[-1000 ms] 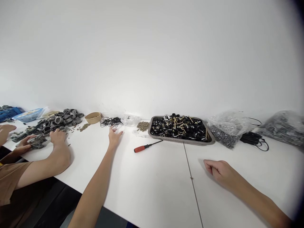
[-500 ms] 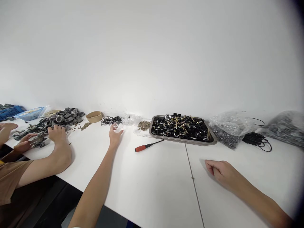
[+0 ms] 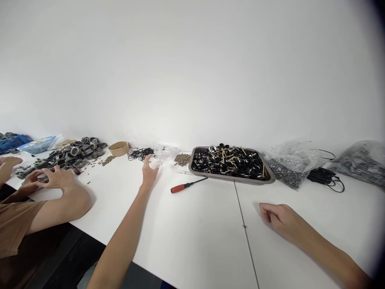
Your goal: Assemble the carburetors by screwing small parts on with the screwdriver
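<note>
My left hand [image 3: 149, 171] reaches toward the back of the table. Its thumb and fingers curve around a clear plastic piece [image 3: 155, 162], whose exact kind I cannot make out. Just left of the fingertips lies a heap of black rubber rings [image 3: 138, 154], and behind them a crumpled clear plastic bag [image 3: 167, 152]. To the right is a pile of small brass-coloured screws [image 3: 182, 159]. My right hand [image 3: 277, 216] rests on the table at the right, its fingers curled into a loose fist with nothing showing in them.
A grey metal tray [image 3: 231, 178] holds black parts. In front lies a red-handled screwdriver [image 3: 178, 188]. Bags of small dark parts [image 3: 285, 172] and a black cable [image 3: 323, 176] are at right. At left, a co-worker's hands [image 3: 58, 178] work beside grey castings [image 3: 87, 148] and a cardboard bowl [image 3: 119, 149].
My left hand has moved slightly right with the clear plastic piece. My right hand has stayed still. The co-worker's nearer hand has moved from the castings to their other hand.
</note>
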### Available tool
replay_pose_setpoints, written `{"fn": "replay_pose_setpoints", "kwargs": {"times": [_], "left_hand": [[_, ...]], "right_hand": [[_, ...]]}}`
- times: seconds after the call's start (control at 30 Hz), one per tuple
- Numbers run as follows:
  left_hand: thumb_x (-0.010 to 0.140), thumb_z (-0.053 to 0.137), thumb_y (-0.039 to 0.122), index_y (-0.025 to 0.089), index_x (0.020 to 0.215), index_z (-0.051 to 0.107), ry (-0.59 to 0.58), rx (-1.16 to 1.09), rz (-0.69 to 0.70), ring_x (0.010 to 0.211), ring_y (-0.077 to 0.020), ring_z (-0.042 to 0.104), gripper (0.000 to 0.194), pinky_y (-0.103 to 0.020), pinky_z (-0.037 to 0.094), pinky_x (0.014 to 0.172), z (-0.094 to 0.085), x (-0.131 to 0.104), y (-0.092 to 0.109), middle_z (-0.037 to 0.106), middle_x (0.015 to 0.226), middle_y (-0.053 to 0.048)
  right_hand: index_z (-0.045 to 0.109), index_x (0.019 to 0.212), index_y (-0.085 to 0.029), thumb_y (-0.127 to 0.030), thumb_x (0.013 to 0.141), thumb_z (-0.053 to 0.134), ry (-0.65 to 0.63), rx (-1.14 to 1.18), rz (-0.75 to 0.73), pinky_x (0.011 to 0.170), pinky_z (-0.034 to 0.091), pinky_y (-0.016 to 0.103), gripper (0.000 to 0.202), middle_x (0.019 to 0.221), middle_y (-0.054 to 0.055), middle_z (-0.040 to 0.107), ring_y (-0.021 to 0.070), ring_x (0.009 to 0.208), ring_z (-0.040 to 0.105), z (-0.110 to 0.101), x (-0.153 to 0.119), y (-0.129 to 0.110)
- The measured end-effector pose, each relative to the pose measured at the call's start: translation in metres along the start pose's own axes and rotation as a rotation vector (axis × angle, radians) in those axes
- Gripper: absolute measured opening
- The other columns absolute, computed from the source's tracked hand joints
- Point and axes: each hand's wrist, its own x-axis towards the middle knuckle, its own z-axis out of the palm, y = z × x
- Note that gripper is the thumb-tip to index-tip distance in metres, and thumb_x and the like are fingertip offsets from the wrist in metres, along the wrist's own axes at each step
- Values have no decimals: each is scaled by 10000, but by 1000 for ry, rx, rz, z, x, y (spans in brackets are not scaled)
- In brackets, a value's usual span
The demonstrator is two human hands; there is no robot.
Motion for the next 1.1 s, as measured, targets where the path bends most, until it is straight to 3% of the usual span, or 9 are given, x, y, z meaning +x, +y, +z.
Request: {"fn": "replay_pose_setpoints", "kwargs": {"times": [0.27,0.57,0.7,0.83,0.97,1.03,1.1], "left_hand": [[809,600,173,221,1278,483,-51,-9,51,1255,-226,504,486,-385,390,1089,-2,-1,5,555,1316,-92],[778,627,155,247,1262,488,-89,-54,45,1254,-245,496,512,-413,395,1072,3,-1,3,562,1301,-82],[734,673,135,264,1255,441,-69,-93,-47,1231,-244,517,584,-398,426,1013,3,0,2,557,1304,-80],[702,746,175,248,1206,369,-16,-143,-214,1128,-250,583,634,-390,479,888,4,3,-8,629,1138,-94],[772,737,258,212,1238,367,10,-163,-378,1004,-239,623,597,-385,513,813,5,4,-24,611,1089,-153],[845,674,315,183,1255,431,-12,-158,-424,945,-213,622,495,-376,532,793,0,6,-31,594,1109,-151],[909,590,360,166,1221,517,-85,-157,-415,918,-185,610,375,-360,546,780,-19,11,-38,587,1128,-118]], "right_hand": [[339,617,-192,-101,708,352,-15,18,9,532,240,246,129,564,-21,376,124,555,328,-2,0,-3],[351,620,-193,-104,701,368,-45,35,42,542,243,254,122,571,-19,391,131,558,338,-3,0,-6],[365,624,-193,-110,711,366,-55,36,46,551,248,257,120,573,-18,397,135,561,346,-2,1,-4],[362,623,-192,-116,711,365,-55,30,39,556,249,258,116,577,-16,395,136,567,345,-2,1,-3],[365,628,-192,-126,722,349,-77,9,68,561,256,257,117,580,-15,398,137,573,348,-3,1,-5],[367,627,-192,-131,723,349,-79,0,72,557,253,258,115,578,-14,398,137,569,345,-3,1,-7],[365,623,-192,-134,720,351,-73,-10,65,554,249,259,113,574,-13,395,136,565,342,-4,0,-8]]}}
